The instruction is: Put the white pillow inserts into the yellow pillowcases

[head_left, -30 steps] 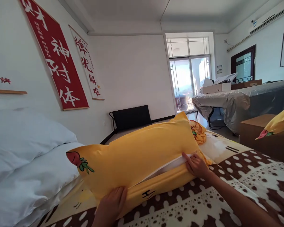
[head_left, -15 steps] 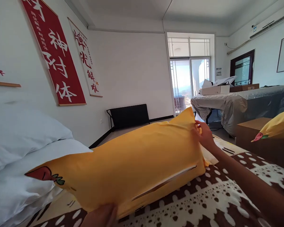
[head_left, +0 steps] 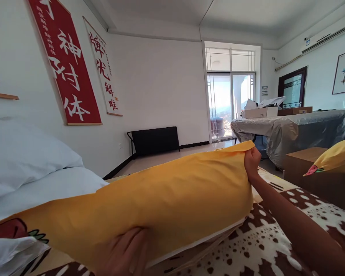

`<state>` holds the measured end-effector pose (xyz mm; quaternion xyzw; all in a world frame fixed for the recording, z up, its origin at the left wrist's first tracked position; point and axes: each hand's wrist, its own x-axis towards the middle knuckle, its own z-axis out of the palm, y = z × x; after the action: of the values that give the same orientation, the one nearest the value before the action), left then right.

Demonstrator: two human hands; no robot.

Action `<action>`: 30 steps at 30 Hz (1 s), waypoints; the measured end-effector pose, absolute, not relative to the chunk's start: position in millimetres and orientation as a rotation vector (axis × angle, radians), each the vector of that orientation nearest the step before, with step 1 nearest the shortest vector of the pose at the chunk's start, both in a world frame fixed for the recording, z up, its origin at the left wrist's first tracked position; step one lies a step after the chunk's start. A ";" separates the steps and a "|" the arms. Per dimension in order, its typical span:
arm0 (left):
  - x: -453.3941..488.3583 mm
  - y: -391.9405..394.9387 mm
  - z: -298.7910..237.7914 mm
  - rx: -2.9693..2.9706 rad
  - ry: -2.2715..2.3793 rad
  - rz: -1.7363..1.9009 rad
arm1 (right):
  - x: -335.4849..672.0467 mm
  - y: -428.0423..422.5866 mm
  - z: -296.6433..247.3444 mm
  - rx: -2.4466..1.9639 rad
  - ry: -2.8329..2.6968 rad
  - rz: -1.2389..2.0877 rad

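Note:
A long pillow in a yellow case (head_left: 166,195) with a red strawberry print lies lifted across the bed in front of me. My left hand (head_left: 123,253) grips its near lower edge, fingers pressed into the fabric. My right hand (head_left: 251,161) pinches the far upper corner of the case, arm stretched out over the blanket. A white strip of the inner pillow (head_left: 201,241) shows along the open lower seam.
White pillows (head_left: 31,165) are stacked at the left by the wall. A brown-and-white dotted blanket (head_left: 276,245) covers the bed. At right sit a second yellow pillow (head_left: 336,155), a wooden cabinet (head_left: 301,161) and a plastic-covered table (head_left: 299,128) with boxes.
The pillow has been lifted and swung left and toward me. My right hand moved from the open seam to the far corner and now grips it higher.

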<state>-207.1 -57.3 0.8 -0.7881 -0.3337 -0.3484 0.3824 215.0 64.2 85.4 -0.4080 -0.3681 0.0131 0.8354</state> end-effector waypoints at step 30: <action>-126.9 134.7 96.2 -2.053 -1.588 -1.380 | 240.0 111.6 -38.4 -1.088 -1.270 0.204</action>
<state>-126.9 134.7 96.2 -0.6948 -0.5375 -0.4671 0.1008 240.0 111.6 -38.4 -0.4819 -0.5627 0.0901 0.6656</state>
